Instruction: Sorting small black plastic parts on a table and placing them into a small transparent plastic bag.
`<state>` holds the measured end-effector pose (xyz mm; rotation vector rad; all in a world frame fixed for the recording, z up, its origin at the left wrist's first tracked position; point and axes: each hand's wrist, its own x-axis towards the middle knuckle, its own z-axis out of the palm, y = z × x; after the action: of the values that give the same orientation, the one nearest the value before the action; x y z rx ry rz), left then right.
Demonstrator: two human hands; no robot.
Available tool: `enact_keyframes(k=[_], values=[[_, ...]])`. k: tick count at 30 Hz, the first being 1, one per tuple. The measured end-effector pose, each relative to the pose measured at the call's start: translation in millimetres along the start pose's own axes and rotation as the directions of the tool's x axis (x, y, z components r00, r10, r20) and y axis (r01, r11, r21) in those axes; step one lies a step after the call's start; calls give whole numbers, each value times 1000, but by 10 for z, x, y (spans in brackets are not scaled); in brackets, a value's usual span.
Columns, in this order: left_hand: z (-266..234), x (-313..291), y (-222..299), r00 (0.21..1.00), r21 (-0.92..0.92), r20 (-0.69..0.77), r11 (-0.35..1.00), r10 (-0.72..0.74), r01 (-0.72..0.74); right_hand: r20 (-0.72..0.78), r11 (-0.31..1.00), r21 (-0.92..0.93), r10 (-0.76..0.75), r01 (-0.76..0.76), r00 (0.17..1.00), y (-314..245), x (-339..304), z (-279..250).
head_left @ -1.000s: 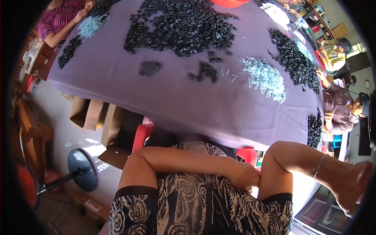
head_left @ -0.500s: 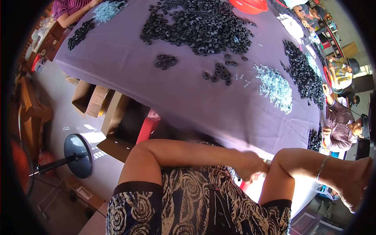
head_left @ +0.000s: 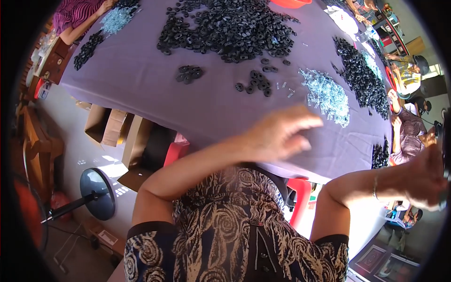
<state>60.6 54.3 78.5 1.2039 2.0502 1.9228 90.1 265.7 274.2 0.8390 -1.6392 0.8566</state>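
Observation:
My left hand (head_left: 277, 134) is lifted over the near edge of the purple-covered table (head_left: 141, 80). It is blurred, its fingers are spread, and nothing is in it. Beyond it lie a small cluster of black rings (head_left: 256, 83) and a heap of small silvery metal parts (head_left: 327, 96). My right hand (head_left: 430, 181) is out at the right rim of the view with a bracelet on its wrist. A dark edge sits against it, and I cannot tell whether it grips anything. A big pile of black rings (head_left: 230, 28) fills the far middle of the table.
More black rings (head_left: 361, 75) lie along the table's right side, where other people (head_left: 408, 127) sit. Another person's arm (head_left: 80, 19) rests at the far left corner. Cardboard boxes (head_left: 110, 127), a red stool (head_left: 174, 152) and a fan base (head_left: 96, 192) stand below the table.
My left arm lay folded across my lap. It has swung up and forward, so the hand is now over the table edge. My right hand has moved further right. The view has tilted toward the table.

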Motion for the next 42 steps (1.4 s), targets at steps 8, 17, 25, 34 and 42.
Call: enact_keyframes(k=[8, 17, 25, 34, 42], values=[[-897, -380, -778, 941, 658, -336, 706, -36, 261, 8, 846, 78, 528, -527, 849, 354, -1223, 482], [-913, -283, -863, 988, 790, -146, 595, -49, 147, 528, 607, -86, 700, -790, 481, 386, -2074, 1055], [-669, -249, -837, 953, 242, -296, 960, -66, 141, 604, 556, -16, 668, -831, 435, 408, -2177, 1377], [-406, -134, -855, 950, -163, -257, 977, -176, 137, 445, 539, 134, 717, -832, 536, 403, -2284, 1368], [-331, -172, -883, 945, 129, -327, 991, 12, 32, 450, 423, 316, 721, -849, 527, 436, -2356, 1366]])
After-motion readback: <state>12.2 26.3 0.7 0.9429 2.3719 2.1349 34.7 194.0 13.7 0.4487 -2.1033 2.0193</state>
